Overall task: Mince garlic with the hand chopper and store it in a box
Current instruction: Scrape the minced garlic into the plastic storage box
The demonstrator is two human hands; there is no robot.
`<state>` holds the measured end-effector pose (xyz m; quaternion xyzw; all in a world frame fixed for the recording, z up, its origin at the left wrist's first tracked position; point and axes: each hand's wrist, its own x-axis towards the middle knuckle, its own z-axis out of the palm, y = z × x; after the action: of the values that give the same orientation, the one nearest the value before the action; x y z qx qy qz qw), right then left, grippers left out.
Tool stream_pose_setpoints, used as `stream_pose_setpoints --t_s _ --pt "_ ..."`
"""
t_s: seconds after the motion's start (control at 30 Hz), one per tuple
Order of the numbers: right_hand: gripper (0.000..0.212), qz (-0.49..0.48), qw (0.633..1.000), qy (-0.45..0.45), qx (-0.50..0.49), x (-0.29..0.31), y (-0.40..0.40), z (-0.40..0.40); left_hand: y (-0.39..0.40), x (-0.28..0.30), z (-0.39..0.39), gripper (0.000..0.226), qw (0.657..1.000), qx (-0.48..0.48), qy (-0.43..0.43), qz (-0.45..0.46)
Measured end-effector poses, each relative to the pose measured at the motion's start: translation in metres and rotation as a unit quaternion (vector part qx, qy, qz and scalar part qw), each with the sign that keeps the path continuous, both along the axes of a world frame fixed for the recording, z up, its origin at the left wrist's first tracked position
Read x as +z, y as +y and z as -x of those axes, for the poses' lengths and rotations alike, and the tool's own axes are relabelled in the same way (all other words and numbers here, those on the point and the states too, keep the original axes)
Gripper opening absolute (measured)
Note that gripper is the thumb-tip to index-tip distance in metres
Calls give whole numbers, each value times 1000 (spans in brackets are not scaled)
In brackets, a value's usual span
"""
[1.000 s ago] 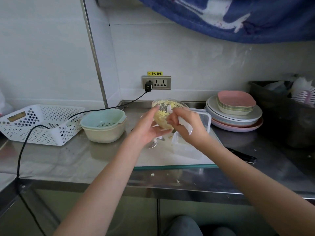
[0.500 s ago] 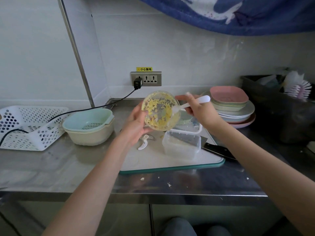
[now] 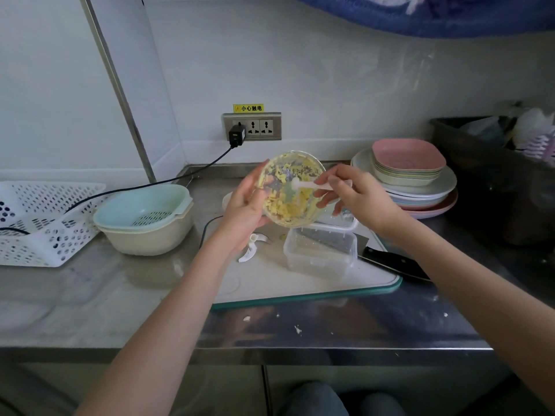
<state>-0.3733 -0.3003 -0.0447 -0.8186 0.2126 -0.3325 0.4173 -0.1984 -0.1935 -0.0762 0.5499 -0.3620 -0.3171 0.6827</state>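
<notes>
Scraping is in progress in the head view, the only view. The left hand cups the chopper bowl from its left side and underneath, fingers curled round the wall, mouth tipped toward the camera. The right hand pinches the handle of a white spoon between thumb and fingertips; the spoon's tip sits inside the bowl, against the minced garlic that clings to the wall.

Change: one second ago the bowl was low, close over the box, with the spoon held above the rim. Half a second ago the bowl was raised and tilted, and the spoon was entering from the right. Now the spoon reaches the bowl's centre. The bowl stays lifted, just above and behind the box.

Meaning for the task: mincing appears finished, since the blade lies out on the board. Transfer is under way. Most garlic remains stuck in the bowl, so several scraping strokes are likely needed. The box stands open on the board; how much garlic it holds cannot be told. A knife lies right of the box. Garlic bits lie scattered on the counter edge, so spillage is a risk if the bowl mouth is not aimed over the box.
</notes>
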Motion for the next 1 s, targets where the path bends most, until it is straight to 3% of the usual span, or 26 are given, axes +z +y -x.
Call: stream_pose_setpoints --t_s 0.1,0.27,0.53,0.6,0.7,0.8,1.0 --pt "15 72 997 3 -24 -2 -1 3 -1 0 4 33 1000 13 -4 -1" --pt "14 -24 1000 3 9 -1 -10 -3 -3 -1 10 31 999 33 -2 -5" --pt "15 35 994 -93 -54 0 -15 4 -3 -1 20 35 999 41 -31 5" --pt "13 136 984 -87 -70 2 -16 2 -4 -1 24 36 998 42 -40 6" --pt "23 345 938 14 -37 -5 -20 2 -6 -2 28 36 998 45 -41 10" --pt "22 352 933 74 0 -20 -20 14 -6 -4 28 38 997 55 -52 15" --pt "29 397 917 16 -13 -2 -25 12 -10 -8 31 36 997 43 -71 6"
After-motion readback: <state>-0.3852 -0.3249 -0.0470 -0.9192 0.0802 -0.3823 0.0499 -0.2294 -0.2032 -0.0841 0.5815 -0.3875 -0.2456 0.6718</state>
